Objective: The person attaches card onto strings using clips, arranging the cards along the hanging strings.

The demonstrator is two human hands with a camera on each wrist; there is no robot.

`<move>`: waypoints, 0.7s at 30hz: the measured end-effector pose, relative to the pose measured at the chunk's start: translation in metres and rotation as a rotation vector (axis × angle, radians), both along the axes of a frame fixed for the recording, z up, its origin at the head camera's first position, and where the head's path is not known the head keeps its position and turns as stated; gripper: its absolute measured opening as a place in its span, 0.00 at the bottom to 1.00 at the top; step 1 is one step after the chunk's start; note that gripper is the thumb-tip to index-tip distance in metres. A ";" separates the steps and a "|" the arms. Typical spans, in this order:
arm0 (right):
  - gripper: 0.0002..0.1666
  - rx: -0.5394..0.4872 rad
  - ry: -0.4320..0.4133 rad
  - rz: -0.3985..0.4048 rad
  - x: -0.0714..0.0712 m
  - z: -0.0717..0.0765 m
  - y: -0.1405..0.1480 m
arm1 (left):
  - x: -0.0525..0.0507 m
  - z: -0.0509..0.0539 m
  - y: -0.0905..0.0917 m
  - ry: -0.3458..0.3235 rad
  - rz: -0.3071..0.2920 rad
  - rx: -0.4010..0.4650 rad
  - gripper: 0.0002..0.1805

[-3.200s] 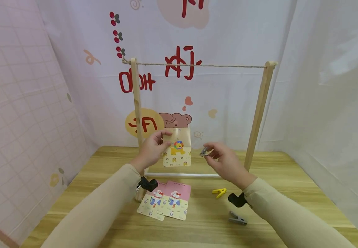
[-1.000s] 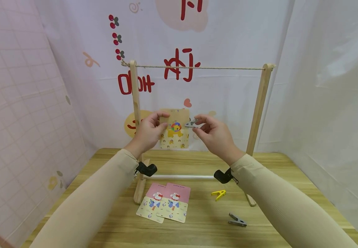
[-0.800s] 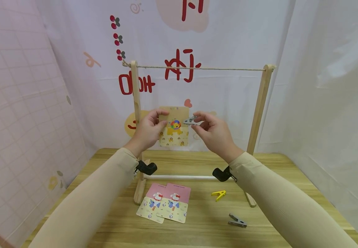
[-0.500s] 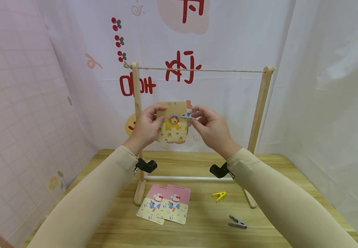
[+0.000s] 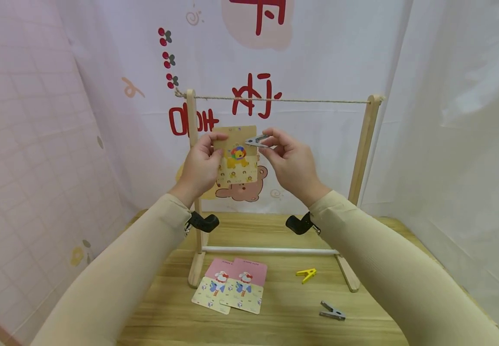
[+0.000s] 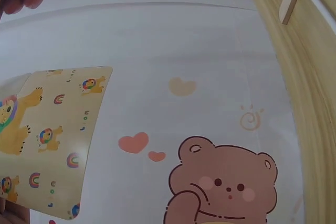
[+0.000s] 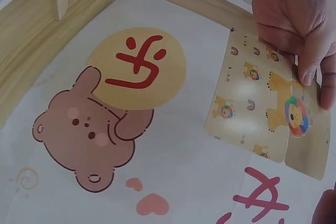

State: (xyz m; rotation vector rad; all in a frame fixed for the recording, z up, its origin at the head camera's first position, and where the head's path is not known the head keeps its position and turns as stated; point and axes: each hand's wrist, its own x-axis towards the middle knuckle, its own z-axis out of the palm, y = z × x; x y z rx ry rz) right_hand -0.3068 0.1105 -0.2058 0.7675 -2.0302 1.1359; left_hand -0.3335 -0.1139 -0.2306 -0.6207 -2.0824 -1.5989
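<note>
In the head view, my left hand (image 5: 203, 161) pinches the left edge of a yellow lion-print card (image 5: 237, 170) between thumb and fingers. The card hangs upright in the air, below the rope (image 5: 310, 101). My right hand (image 5: 292, 161) pinches a grey clip (image 5: 255, 141) by its handles, and the clip's nose overlaps the card's right edge in view; whether they touch I cannot tell. The right wrist view shows the left thumb on the front of the card (image 7: 252, 103). In the left wrist view, part of the card (image 6: 58, 135) shows, while the clip is out of sight.
The rope spans a wooden frame with a left post (image 5: 192, 115) and right post (image 5: 366, 149), joined low by a white bar (image 5: 271, 250). Two overlapping pink-and-yellow rabbit cards (image 5: 242, 288), a yellow clip (image 5: 306, 275) and another grey clip (image 5: 332, 311) lie on the table (image 5: 288, 322).
Both hands have risen with the card and the grey clip, toward the rope. The clip has come from apart on the right to overlapping the card's edge in view.
</note>
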 end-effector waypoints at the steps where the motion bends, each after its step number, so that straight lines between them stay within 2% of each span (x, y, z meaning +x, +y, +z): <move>1: 0.16 -0.007 -0.001 0.000 0.000 0.003 -0.001 | 0.001 0.002 0.000 0.000 0.000 0.003 0.17; 6: 0.16 -0.043 -0.010 0.007 -0.003 0.018 -0.007 | 0.003 0.013 0.003 0.007 0.012 0.024 0.17; 11: 0.15 -0.049 0.000 -0.019 -0.008 0.033 -0.011 | 0.005 0.024 0.008 0.016 0.029 0.076 0.17; 15: 0.15 -0.053 0.004 -0.046 -0.011 0.045 -0.015 | 0.005 0.028 0.011 0.005 0.038 0.098 0.17; 21: 0.15 -0.052 -0.022 -0.060 -0.014 0.062 -0.023 | 0.000 0.034 0.014 0.029 0.063 0.122 0.18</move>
